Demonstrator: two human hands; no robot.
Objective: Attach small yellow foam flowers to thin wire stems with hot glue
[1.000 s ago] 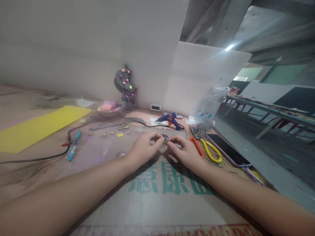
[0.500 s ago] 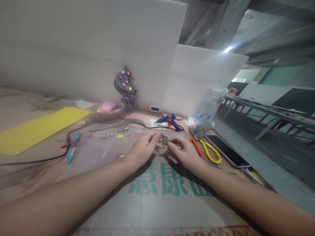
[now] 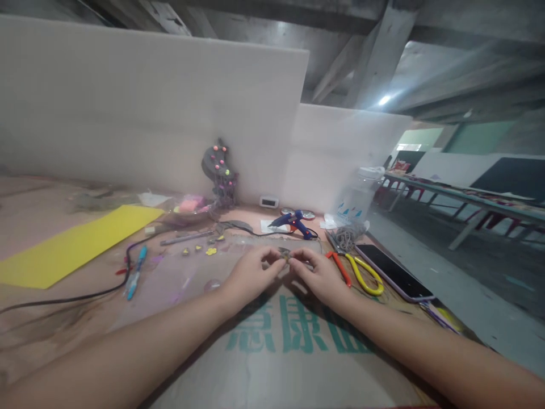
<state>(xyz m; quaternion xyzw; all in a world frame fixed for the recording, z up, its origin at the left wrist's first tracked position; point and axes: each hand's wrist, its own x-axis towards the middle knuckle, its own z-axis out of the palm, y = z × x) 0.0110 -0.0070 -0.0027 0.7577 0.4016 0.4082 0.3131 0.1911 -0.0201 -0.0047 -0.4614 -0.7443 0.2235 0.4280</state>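
Over the cardboard, my left hand [image 3: 254, 274] and my right hand [image 3: 318, 275] meet with their fingertips close together. Pinched between them is a small grey-and-yellow piece [image 3: 285, 254], mostly hidden by the fingers, so its kind is unclear. Past the fingers lies a blue glue gun [image 3: 293, 220] with a small red light. Just right of my right hand are the red and yellow handles of scissors [image 3: 361, 274]. A yellow flower cutout [image 3: 211, 251] and smaller yellow bits lie to the left of my hands.
A black phone [image 3: 394, 271] and a ball of grey yarn [image 3: 347, 236] are at the right, near a clear water bottle [image 3: 357, 196]. A yellow sheet [image 3: 80, 244], a blue pen [image 3: 137, 272] and a black cord [image 3: 97, 293] lie left. A grey moon-shaped ornament [image 3: 219, 170] stands behind.
The view has tilted up slightly, so the table sits lower in the picture. My fingers have closed further over the small piece, covering more of it.
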